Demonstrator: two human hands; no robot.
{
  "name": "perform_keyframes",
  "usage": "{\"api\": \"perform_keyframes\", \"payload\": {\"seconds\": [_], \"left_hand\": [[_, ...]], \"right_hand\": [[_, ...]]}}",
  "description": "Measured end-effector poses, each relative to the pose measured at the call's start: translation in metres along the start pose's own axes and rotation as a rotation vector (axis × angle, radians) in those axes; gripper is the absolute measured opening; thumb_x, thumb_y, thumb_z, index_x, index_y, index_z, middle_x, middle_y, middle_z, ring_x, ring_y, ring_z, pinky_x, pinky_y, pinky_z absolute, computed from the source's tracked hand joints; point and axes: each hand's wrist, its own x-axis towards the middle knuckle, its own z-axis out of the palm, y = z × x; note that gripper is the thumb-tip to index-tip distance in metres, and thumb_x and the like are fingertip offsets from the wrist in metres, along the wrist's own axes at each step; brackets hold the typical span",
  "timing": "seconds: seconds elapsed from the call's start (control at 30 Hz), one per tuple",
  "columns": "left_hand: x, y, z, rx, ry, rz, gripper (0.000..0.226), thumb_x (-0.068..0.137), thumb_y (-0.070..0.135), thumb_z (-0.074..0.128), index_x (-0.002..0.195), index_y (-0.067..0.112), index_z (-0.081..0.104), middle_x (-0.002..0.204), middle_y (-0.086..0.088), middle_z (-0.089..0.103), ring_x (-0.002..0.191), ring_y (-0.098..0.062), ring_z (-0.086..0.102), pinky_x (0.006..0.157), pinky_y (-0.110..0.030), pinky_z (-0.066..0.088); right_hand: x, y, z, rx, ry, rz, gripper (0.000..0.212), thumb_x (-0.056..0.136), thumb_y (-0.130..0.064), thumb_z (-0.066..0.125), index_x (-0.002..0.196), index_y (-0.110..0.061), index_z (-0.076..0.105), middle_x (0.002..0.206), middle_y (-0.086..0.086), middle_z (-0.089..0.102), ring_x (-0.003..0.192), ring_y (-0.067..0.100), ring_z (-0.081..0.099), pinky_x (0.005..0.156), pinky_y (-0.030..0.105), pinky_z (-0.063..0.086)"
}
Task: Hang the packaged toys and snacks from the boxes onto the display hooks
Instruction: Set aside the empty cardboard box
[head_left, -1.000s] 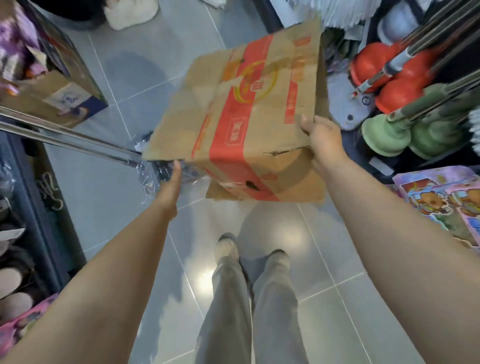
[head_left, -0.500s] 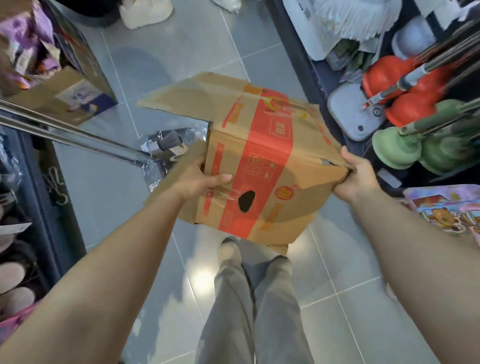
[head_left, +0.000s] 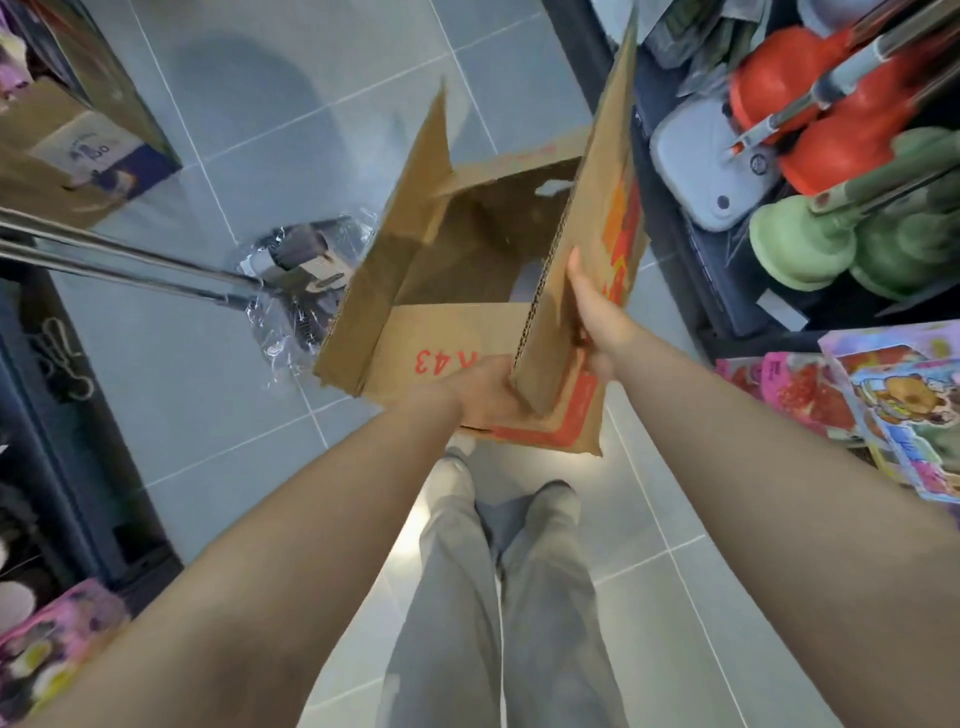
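Observation:
I hold a brown cardboard box (head_left: 467, 249) with red print in front of me above the floor, its open top facing me and its flaps standing up. The inside looks empty. My left hand (head_left: 485, 397) grips the near bottom edge of the box, below a red handwritten number. My right hand (head_left: 589, 312) holds the tall right flap, thumb on its inner side. Colourful packaged toys (head_left: 893, 405) lie at the right edge.
Metal poles (head_left: 130, 265) reach in from the left to a plastic-wrapped item (head_left: 306, 270) on the grey tiled floor. Red and green plungers (head_left: 841, 156) and a white device fill the right shelf. Another cardboard box (head_left: 67, 150) stands upper left. My legs are below.
The box has been turned over: its closed printed side faced me before, now its open top faces me. My left hand moved to the near edge, my right onto the flap.

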Motion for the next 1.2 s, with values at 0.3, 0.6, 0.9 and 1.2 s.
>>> {"api": "perform_keyframes", "payload": {"seconds": [0.3,0.6,0.9,1.2], "left_hand": [[0.018,-0.005,0.032,0.148,-0.416,-0.001,0.076,0.088,0.021,0.062,0.149,0.027,0.015,0.156,0.000,0.020,0.141,-0.020,0.024,0.109,-0.026,0.026],[0.112,0.002,0.021,0.901,0.104,-0.048,0.137,0.059,0.056,0.078,0.144,0.022,-0.024,0.152,-0.021,-0.023,0.141,-0.040,-0.021,0.113,-0.060,-0.002],[0.185,-0.033,0.077,0.873,-0.203,-0.177,0.109,0.077,0.050,0.066,0.149,0.024,-0.011,0.159,-0.005,0.000,0.145,-0.035,-0.003,0.114,-0.056,-0.003],[0.131,0.019,0.039,0.232,0.940,0.289,0.066,0.070,0.007,0.037,0.135,0.014,0.046,0.143,-0.015,0.040,0.134,-0.029,0.034,0.115,-0.041,0.014]], "right_hand": [[0.032,0.030,-0.026,-0.369,0.438,-0.148,0.057,0.087,-0.014,0.057,0.138,-0.011,0.033,0.130,0.015,0.054,0.118,0.032,0.054,0.099,0.035,0.045],[0.061,0.080,-0.094,-0.447,0.585,0.025,0.055,0.090,-0.002,0.040,0.143,-0.012,0.029,0.137,0.016,0.049,0.124,0.034,0.049,0.098,0.034,0.040],[0.100,0.107,-0.098,-0.131,0.440,-0.293,0.064,0.080,-0.032,0.061,0.138,-0.020,0.039,0.132,0.003,0.052,0.127,0.024,0.047,0.107,0.037,0.038],[0.135,0.155,-0.079,-1.299,0.168,-0.147,0.092,0.087,-0.050,0.054,0.148,-0.035,-0.013,0.156,0.000,-0.026,0.147,0.020,-0.015,0.114,0.055,0.011]]}}
